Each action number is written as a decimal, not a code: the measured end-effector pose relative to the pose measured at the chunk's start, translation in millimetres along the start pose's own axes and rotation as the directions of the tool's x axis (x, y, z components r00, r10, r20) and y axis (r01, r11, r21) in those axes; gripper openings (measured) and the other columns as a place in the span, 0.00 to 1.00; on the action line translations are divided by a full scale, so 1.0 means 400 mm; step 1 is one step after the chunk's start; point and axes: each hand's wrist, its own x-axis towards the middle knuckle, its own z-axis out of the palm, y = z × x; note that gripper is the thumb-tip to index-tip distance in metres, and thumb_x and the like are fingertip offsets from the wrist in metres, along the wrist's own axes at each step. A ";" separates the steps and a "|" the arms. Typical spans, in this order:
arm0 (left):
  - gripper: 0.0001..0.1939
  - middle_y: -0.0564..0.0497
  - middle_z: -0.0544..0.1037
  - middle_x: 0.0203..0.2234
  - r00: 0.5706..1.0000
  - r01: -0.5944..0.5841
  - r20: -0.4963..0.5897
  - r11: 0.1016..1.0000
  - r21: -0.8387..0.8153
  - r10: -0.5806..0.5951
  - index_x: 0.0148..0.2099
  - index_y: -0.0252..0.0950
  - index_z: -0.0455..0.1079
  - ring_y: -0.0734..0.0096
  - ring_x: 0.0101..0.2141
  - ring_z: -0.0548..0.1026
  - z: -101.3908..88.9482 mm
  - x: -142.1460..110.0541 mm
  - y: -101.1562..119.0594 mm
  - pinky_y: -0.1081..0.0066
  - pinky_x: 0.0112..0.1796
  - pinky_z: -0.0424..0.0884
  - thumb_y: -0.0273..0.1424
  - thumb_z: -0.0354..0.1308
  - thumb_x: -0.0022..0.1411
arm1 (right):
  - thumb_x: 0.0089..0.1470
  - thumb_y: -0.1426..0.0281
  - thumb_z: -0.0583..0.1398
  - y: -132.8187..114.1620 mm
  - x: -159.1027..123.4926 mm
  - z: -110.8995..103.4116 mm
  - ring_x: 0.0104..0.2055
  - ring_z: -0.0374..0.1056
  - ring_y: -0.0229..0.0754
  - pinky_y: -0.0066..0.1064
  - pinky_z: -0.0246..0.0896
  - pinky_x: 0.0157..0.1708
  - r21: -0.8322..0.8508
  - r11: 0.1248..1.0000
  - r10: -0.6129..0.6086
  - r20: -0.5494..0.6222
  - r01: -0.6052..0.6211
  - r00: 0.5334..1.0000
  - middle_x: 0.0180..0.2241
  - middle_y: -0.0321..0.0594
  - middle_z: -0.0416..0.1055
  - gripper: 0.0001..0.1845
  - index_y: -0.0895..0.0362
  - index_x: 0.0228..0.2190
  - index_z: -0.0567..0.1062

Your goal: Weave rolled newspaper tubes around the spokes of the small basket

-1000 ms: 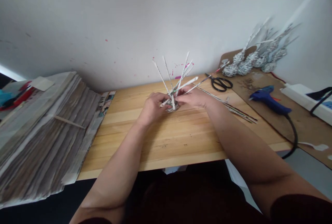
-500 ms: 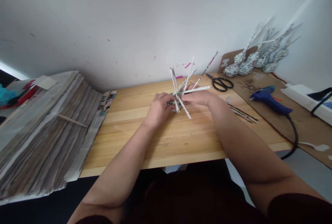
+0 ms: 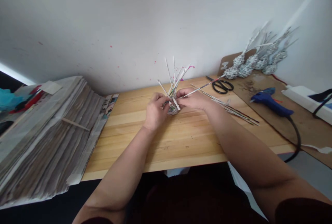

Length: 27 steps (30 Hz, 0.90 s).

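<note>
A small woven piece of rolled newspaper stands on the wooden table, its several paper sticks spreading upward. My left hand is closed on its left side, thumb and fingers bent against the weave. On the other side my right hand has its fingers curled in at the base of the sticks. One long patterned paper strand runs out past my right hand toward the upper right. The fingertips of both hands are partly hidden by the sticks.
Black-handled scissors and loose paper sticks lie right of my hands. Farther right are a blue glue gun, a white power strip and several finished woven pieces. A tall newspaper stack stands left.
The woven piece has been turned and tipped more upright, so its sticks now point up. The long strand has swung down to the right. Both hands still hold the piece.
</note>
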 end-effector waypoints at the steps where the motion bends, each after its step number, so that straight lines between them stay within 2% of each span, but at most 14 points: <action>1: 0.05 0.48 0.78 0.36 1.000 -0.001 0.003 1.000 -0.008 0.001 0.40 0.38 0.79 0.68 0.38 0.77 0.001 -0.001 0.001 0.71 0.40 0.72 0.27 0.63 0.62 | 0.50 0.62 0.68 -0.001 0.001 0.002 0.29 0.70 0.37 0.28 0.64 0.30 -0.014 1.000 0.004 -0.001 -0.004 1.000 0.27 0.34 0.77 0.10 0.56 0.30 0.79; 5: 0.05 0.49 0.81 0.33 0.997 0.058 0.056 0.994 -0.088 -0.053 0.40 0.37 0.77 0.69 0.34 0.78 0.005 -0.006 -0.007 0.72 0.39 0.72 0.28 0.59 0.66 | 0.53 0.62 0.66 -0.013 -0.001 0.004 0.30 0.70 0.37 0.27 0.61 0.30 -0.057 0.998 0.001 -0.003 -0.001 1.000 0.29 0.36 0.79 0.10 0.56 0.32 0.81; 9: 0.05 0.51 0.81 0.30 0.986 0.144 0.093 0.986 -0.082 -0.137 0.41 0.37 0.74 0.70 0.30 0.77 0.003 -0.007 -0.011 0.73 0.35 0.70 0.31 0.58 0.67 | 0.57 0.63 0.64 -0.039 -0.013 0.000 0.30 0.71 0.39 0.29 0.63 0.31 -0.049 0.998 0.027 0.007 -0.027 1.000 0.29 0.38 0.79 0.10 0.56 0.34 0.82; 12: 0.05 0.49 0.81 0.31 0.985 0.151 0.085 0.988 -0.026 -0.148 0.40 0.37 0.73 0.68 0.31 0.78 -0.002 -0.004 -0.008 0.71 0.35 0.70 0.32 0.58 0.67 | 0.57 0.65 0.64 -0.054 -0.019 0.003 0.29 0.70 0.38 0.30 0.62 0.31 -0.060 0.997 0.046 -0.012 -0.046 0.999 0.27 0.38 0.78 0.09 0.57 0.32 0.82; 16: 0.05 0.48 0.81 0.31 0.984 0.155 0.086 0.987 0.037 -0.158 0.41 0.37 0.71 0.67 0.31 0.78 -0.004 -0.002 -0.003 0.71 0.35 0.69 0.32 0.56 0.68 | 0.56 0.66 0.65 -0.058 -0.018 0.013 0.28 0.68 0.37 0.28 0.59 0.29 -0.114 0.993 0.010 -0.040 -0.015 0.999 0.26 0.37 0.77 0.08 0.57 0.30 0.81; 23: 0.06 0.47 0.80 0.31 0.990 0.115 0.079 0.992 0.057 -0.120 0.40 0.37 0.70 0.67 0.31 0.77 -0.002 -0.004 -0.001 0.71 0.35 0.68 0.32 0.53 0.69 | 0.55 0.67 0.63 -0.071 -0.018 0.021 0.29 0.65 0.36 0.29 0.55 0.31 -0.168 0.985 0.026 -0.038 -0.032 0.999 0.27 0.34 0.74 0.07 0.57 0.29 0.78; 27: 0.06 0.46 0.81 0.31 0.994 0.086 0.062 0.994 0.066 -0.090 0.40 0.36 0.70 0.65 0.31 0.78 -0.003 -0.004 -0.002 0.70 0.35 0.68 0.33 0.54 0.68 | 0.53 0.65 0.63 -0.078 -0.021 0.030 0.29 0.62 0.35 0.29 0.53 0.32 -0.180 0.983 0.019 -0.055 -0.029 0.998 0.25 0.31 0.70 0.08 0.57 0.27 0.74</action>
